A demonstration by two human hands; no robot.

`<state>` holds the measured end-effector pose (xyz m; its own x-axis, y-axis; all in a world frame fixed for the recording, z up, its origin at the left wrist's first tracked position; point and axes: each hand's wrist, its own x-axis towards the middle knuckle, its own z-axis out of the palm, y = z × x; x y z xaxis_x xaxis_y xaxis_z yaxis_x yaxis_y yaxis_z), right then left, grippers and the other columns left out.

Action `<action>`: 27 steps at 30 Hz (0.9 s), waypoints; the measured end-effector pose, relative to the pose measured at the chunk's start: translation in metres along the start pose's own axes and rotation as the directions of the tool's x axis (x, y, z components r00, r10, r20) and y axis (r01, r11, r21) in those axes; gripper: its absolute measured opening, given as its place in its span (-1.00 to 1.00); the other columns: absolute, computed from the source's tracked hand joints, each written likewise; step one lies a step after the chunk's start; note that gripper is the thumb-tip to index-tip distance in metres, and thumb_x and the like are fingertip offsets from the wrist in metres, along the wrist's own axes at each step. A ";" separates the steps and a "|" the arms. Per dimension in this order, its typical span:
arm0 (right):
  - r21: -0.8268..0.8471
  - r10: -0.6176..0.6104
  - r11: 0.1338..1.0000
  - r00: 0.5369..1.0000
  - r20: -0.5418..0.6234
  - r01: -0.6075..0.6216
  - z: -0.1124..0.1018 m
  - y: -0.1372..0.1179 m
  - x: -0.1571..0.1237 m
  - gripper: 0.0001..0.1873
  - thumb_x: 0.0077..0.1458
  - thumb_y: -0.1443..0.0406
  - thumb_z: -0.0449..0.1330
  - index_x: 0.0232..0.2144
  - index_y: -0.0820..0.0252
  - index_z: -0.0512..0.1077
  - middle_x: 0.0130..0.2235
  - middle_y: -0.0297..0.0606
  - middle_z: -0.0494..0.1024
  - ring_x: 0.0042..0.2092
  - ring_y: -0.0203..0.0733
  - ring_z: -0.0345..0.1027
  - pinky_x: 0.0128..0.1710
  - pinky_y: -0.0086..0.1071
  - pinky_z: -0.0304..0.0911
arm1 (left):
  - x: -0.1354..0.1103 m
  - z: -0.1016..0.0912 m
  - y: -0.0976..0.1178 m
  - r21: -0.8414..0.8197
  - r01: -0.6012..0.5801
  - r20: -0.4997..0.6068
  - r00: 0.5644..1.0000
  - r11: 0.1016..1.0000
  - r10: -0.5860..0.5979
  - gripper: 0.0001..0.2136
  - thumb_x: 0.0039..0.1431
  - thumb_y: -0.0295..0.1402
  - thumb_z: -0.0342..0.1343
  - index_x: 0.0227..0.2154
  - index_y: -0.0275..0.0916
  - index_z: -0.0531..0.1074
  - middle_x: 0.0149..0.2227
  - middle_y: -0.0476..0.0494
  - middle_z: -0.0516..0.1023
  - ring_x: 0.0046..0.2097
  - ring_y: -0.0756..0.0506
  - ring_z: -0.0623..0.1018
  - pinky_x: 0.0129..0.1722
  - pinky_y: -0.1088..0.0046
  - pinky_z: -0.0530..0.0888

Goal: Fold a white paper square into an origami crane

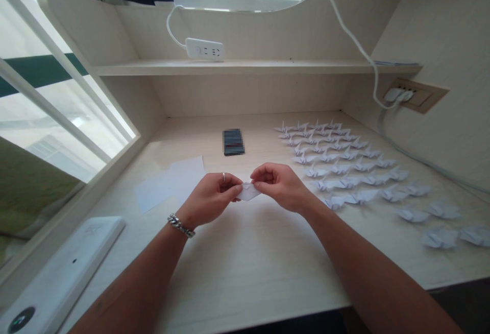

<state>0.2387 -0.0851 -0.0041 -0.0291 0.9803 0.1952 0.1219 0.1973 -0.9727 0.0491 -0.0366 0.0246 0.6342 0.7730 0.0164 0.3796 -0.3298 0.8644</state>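
A small piece of folded white paper [249,192] is held up between my two hands, just above the desk. My left hand [212,195], with a ring and a chain bracelet, pinches its left side between thumb and fingers. On the opposite side, my right hand [281,185] grips the paper the same way, thumb in front and fingers curled behind. Flat sheets of white paper [168,183] lie on the desk beyond my left hand. To the right stand rows of folded white paper cranes [337,155]; the nearer ones look blurred.
A dark phone [233,142] lies behind my hands. At the left edge is a long white device [65,272]. A power strip [204,49] rests on the shelf [252,70]. White cables run down to a wall socket [417,95] on the right.
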 end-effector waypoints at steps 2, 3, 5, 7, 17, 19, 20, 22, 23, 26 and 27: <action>-0.005 0.005 1.000 1.000 0.006 -0.005 0.000 0.000 0.000 -0.83 -0.06 0.41 0.21 -0.32 0.23 0.45 -0.35 -0.28 0.56 -0.31 -0.25 0.45 -0.30 -0.39 0.33 | 0.001 0.000 -0.001 0.006 0.007 -0.011 1.000 1.000 -0.007 -0.83 0.10 -0.32 0.11 -0.40 -0.30 0.54 -0.47 -0.09 0.58 -0.40 -0.05 0.53 -0.37 0.46 0.42; -0.019 0.003 1.000 1.000 0.006 -0.003 0.000 0.000 0.000 -0.82 -0.06 0.41 0.21 -0.31 0.23 0.45 -0.35 -0.28 0.55 -0.31 -0.25 0.45 -0.30 -0.38 0.33 | 0.001 0.000 -0.001 0.012 0.009 -0.017 1.000 1.000 -0.008 -0.84 0.10 -0.33 0.11 -0.41 -0.30 0.54 -0.48 -0.09 0.58 -0.40 -0.04 0.53 -0.37 0.46 0.42; -0.054 -0.008 0.999 1.000 -0.006 0.007 0.001 0.000 0.000 -0.83 -0.05 0.39 0.21 -0.31 0.22 0.44 -0.37 -0.29 0.54 -0.34 -0.26 0.44 -0.33 -0.39 0.32 | 0.002 0.001 -0.002 -0.005 0.015 -0.020 1.000 1.000 -0.015 -0.84 0.08 -0.34 0.11 -0.41 -0.30 0.55 -0.48 -0.10 0.58 -0.40 -0.05 0.53 -0.37 0.46 0.43; -0.072 -0.019 0.997 1.000 -0.021 0.018 0.001 -0.001 0.000 -0.86 -0.05 0.39 0.22 -0.34 0.22 0.43 -0.39 -0.30 0.53 -0.36 -0.27 0.42 -0.36 -0.41 0.30 | 0.002 0.001 -0.002 -0.070 0.030 0.001 1.000 0.997 -0.030 -0.85 0.06 -0.35 0.13 -0.40 -0.31 0.56 -0.47 -0.10 0.59 -0.40 -0.05 0.55 -0.35 0.45 0.45; -0.063 -0.024 0.998 0.999 -0.043 0.022 -0.001 -0.002 0.000 -0.87 -0.06 0.38 0.23 -0.36 0.21 0.42 -0.39 -0.30 0.53 -0.35 -0.25 0.44 -0.35 -0.39 0.33 | 0.001 -0.002 -0.006 -0.070 0.075 0.004 0.997 0.995 -0.074 -0.80 0.07 -0.27 0.15 -0.41 -0.32 0.56 -0.51 -0.13 0.58 -0.43 -0.05 0.54 -0.38 0.45 0.46; -0.049 -0.022 0.999 0.999 -0.050 0.020 -0.002 0.000 0.001 -0.87 -0.07 0.39 0.22 -0.36 0.21 0.42 -0.39 -0.30 0.54 -0.34 -0.25 0.45 -0.34 -0.39 0.34 | 0.001 -0.001 -0.006 -0.053 0.056 -0.004 0.998 0.997 -0.056 -0.80 0.08 -0.27 0.14 -0.43 -0.31 0.55 -0.52 -0.11 0.57 -0.44 -0.04 0.53 -0.40 0.47 0.44; -0.045 -0.023 0.999 0.998 -0.055 0.020 -0.003 0.001 0.002 -0.87 -0.07 0.39 0.21 -0.36 0.21 0.42 -0.39 -0.30 0.55 -0.34 -0.24 0.45 -0.33 -0.39 0.34 | 0.002 0.000 -0.006 -0.065 0.048 -0.013 0.999 0.997 -0.049 -0.80 0.08 -0.27 0.13 -0.41 -0.31 0.55 -0.51 -0.11 0.58 -0.43 -0.05 0.54 -0.39 0.47 0.45; -0.069 -0.040 0.997 0.995 -0.092 0.034 -0.004 0.002 0.003 -0.87 -0.06 0.41 0.18 -0.37 0.21 0.43 -0.38 -0.29 0.56 -0.33 -0.23 0.46 -0.31 -0.38 0.35 | 0.003 0.000 -0.006 -0.078 0.044 -0.036 0.998 0.996 -0.047 -0.80 0.08 -0.28 0.13 -0.38 -0.30 0.56 -0.49 -0.12 0.60 -0.41 -0.06 0.56 -0.36 0.45 0.46; -0.110 -0.065 0.993 0.989 -0.135 0.050 -0.004 0.002 0.003 -0.87 -0.06 0.42 0.16 -0.37 0.21 0.44 -0.37 -0.28 0.56 -0.32 -0.22 0.46 -0.30 -0.37 0.36 | 0.003 0.001 -0.006 -0.065 0.046 -0.051 0.997 0.997 -0.050 -0.80 0.08 -0.28 0.12 -0.38 -0.30 0.56 -0.48 -0.11 0.60 -0.41 -0.07 0.56 -0.36 0.45 0.46; -0.339 -0.238 0.933 0.915 -0.327 0.121 -0.001 -0.002 0.001 -0.85 -0.02 0.43 0.12 -0.38 0.20 0.47 -0.35 -0.26 0.57 -0.30 -0.21 0.45 -0.24 -0.33 0.36 | 0.003 0.003 -0.005 0.023 0.058 -0.144 0.988 0.998 -0.054 -0.79 0.10 -0.27 0.10 -0.39 -0.29 0.57 -0.50 -0.09 0.60 -0.42 -0.06 0.56 -0.37 0.46 0.44; -0.415 -0.307 0.899 0.879 -0.364 0.142 0.001 -0.004 -0.001 -0.84 0.00 0.42 0.12 -0.38 0.20 0.49 -0.33 -0.25 0.57 -0.30 -0.21 0.44 -0.23 -0.33 0.35 | 0.003 0.004 -0.005 0.048 0.063 -0.191 0.980 0.997 -0.053 -0.79 0.11 -0.27 0.09 -0.38 -0.28 0.58 -0.50 -0.09 0.60 -0.42 -0.06 0.56 -0.38 0.47 0.43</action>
<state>0.2369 -0.0868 -0.0006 0.2984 0.8030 0.5159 0.5175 0.3180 -0.7944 0.0516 -0.0345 0.0183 0.4730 0.8786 0.0664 0.4507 -0.3060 0.8386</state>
